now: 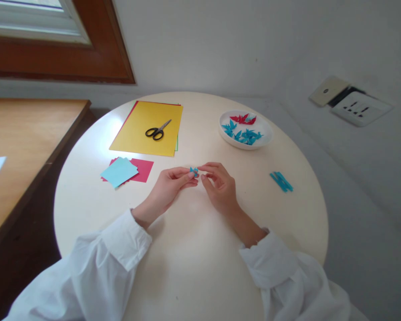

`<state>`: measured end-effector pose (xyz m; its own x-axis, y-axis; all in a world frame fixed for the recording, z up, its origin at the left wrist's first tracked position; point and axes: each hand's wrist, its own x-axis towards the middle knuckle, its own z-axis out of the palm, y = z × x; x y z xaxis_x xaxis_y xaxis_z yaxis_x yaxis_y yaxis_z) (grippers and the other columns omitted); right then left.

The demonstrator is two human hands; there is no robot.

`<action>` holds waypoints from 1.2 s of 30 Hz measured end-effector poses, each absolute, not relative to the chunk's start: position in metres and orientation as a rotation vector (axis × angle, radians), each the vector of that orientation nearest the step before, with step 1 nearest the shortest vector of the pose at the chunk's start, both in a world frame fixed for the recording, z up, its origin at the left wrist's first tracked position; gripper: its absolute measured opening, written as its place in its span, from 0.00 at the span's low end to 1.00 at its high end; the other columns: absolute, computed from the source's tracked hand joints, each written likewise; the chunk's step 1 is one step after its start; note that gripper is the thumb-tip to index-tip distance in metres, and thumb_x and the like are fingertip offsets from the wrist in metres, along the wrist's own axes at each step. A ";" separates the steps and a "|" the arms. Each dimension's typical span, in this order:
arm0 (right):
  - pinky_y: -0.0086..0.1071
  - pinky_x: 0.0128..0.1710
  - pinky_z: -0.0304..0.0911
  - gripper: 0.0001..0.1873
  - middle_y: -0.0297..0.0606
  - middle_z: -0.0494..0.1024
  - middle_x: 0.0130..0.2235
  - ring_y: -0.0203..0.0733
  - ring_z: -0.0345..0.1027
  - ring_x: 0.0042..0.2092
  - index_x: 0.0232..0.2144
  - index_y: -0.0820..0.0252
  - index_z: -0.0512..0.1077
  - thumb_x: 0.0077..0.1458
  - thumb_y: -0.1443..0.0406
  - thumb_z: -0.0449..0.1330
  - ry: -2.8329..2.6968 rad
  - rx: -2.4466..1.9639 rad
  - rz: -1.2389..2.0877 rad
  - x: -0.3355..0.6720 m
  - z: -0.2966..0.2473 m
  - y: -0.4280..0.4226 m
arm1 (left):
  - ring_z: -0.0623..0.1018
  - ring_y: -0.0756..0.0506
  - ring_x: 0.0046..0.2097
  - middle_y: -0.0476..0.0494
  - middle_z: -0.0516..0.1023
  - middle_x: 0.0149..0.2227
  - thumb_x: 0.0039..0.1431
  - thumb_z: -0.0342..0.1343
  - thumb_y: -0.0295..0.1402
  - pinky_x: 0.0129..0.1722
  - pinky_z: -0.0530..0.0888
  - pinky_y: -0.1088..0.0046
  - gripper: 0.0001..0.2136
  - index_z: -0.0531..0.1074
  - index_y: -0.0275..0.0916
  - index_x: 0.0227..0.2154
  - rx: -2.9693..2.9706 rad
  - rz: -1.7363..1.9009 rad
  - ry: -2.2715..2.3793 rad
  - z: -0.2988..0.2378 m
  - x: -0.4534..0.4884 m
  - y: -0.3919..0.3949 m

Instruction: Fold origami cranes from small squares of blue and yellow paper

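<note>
Between the thumb and fingers of my left hand (175, 182) is a small folded blue paper crane (194, 171), held above the middle of the table. My fingers cover part of it. My right hand (221, 185) is curled close beside the crane, its index fingertip at the crane's right edge. A gap shows between that index finger and the thumb. Behind my right hand, a white round dish (224, 141) holds several blue folded paper cranes (247, 137) and some red ones (243, 119).
Black-handled scissors (158, 130) lie on yellow paper sheets (130, 133) at the back left. Nearer are light blue paper squares (119, 171) over pink ones (143, 170). Blue paper strips (281, 182) lie at the right. A wall with a socket (357, 108) borders the round table (194, 267).
</note>
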<state>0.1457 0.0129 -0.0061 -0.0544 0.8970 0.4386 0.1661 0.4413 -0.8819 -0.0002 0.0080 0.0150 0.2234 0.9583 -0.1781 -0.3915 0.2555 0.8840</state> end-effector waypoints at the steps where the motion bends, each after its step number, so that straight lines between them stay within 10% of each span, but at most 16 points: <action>1: 0.34 0.37 0.68 0.09 0.39 0.71 0.39 0.40 0.67 0.43 0.35 0.54 0.75 0.51 0.66 0.57 -1.527 -0.958 0.808 0.146 -0.005 0.012 | 0.76 0.50 0.34 0.44 0.78 0.30 0.41 0.67 0.35 0.41 0.72 0.71 0.10 0.77 0.34 0.26 0.838 1.103 0.898 0.016 0.000 0.008; 36: 0.31 0.31 0.67 0.06 0.34 0.76 0.27 0.35 0.69 0.29 0.23 0.59 0.73 0.40 0.63 0.64 -1.191 -1.073 1.206 0.138 -0.006 0.018 | 0.77 0.49 0.26 0.52 0.77 0.20 0.45 0.60 0.28 0.26 0.70 0.77 0.11 0.62 0.39 0.29 1.157 1.084 1.104 0.015 0.005 0.004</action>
